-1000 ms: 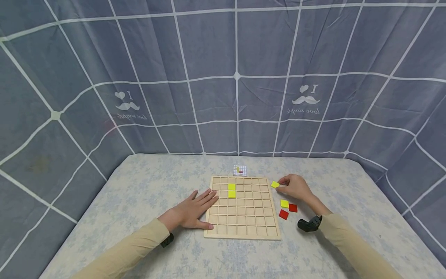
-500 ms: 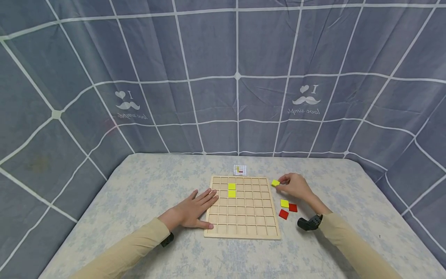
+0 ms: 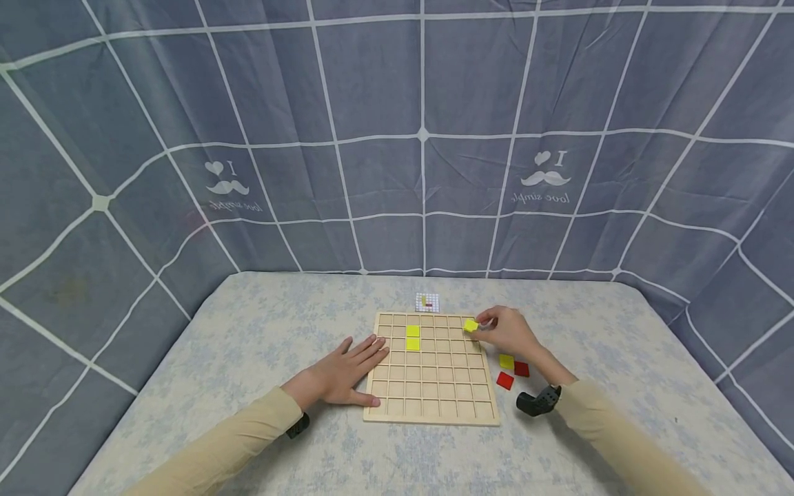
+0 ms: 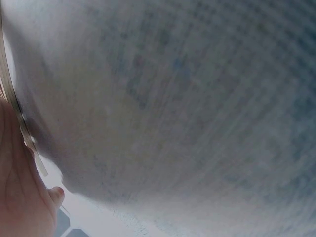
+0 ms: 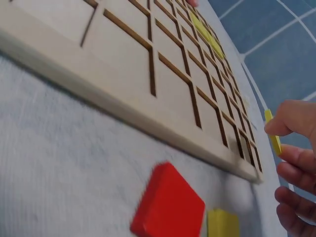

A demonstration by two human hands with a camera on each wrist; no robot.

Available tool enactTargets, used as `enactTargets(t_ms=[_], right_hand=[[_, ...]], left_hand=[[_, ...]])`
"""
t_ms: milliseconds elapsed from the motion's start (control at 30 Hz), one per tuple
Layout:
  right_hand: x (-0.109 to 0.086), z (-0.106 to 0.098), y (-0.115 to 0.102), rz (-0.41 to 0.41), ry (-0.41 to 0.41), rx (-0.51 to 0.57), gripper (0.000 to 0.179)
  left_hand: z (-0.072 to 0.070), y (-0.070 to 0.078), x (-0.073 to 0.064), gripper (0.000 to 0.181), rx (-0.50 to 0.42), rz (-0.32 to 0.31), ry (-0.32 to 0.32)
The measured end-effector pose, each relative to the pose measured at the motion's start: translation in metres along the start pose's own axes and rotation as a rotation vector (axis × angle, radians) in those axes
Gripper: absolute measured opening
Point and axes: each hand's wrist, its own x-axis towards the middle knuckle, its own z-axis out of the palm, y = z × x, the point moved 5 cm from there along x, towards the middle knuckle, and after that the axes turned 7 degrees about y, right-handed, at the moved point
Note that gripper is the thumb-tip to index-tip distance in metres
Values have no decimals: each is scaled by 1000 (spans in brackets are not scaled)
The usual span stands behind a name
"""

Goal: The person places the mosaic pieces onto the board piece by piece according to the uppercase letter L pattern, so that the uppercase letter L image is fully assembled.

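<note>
A wooden grid board (image 3: 429, 386) lies on the table, with two yellow square tiles (image 3: 412, 337) in neighbouring cells of one column near its far side. My left hand (image 3: 344, 375) rests flat on the board's left edge, fingers spread; the left wrist view shows only part of that hand (image 4: 24, 192). Between thumb and fingers my right hand (image 3: 509, 332) pinches a yellow tile (image 3: 471, 325) above the board's far right corner. The right wrist view shows this pinched tile (image 5: 272, 132) edge-on, raised off the board.
Right of the board lie another yellow tile (image 3: 506, 361) and two red tiles (image 3: 505, 380), close together on the patterned tablecloth (image 3: 298, 310). A small printed grid card (image 3: 426, 302) sits just beyond the board's far edge. A blue-grey curtain (image 3: 372, 179) hangs behind the table.
My right hand has lifted the yellow tile slightly and carried it left, from beside the board to over its far right corner. The left hand stays in place.
</note>
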Motion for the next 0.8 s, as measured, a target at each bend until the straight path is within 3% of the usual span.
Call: enactTargets(t_ms=[600,800], right_hand=[[-8,40,-60,-202,-105,104,23],[-14,48,-82,-285,-117,71,19]], left_hand=[[1,0,0,91,8,-11,-8],[3,-2,2,92,13,-22,-15]])
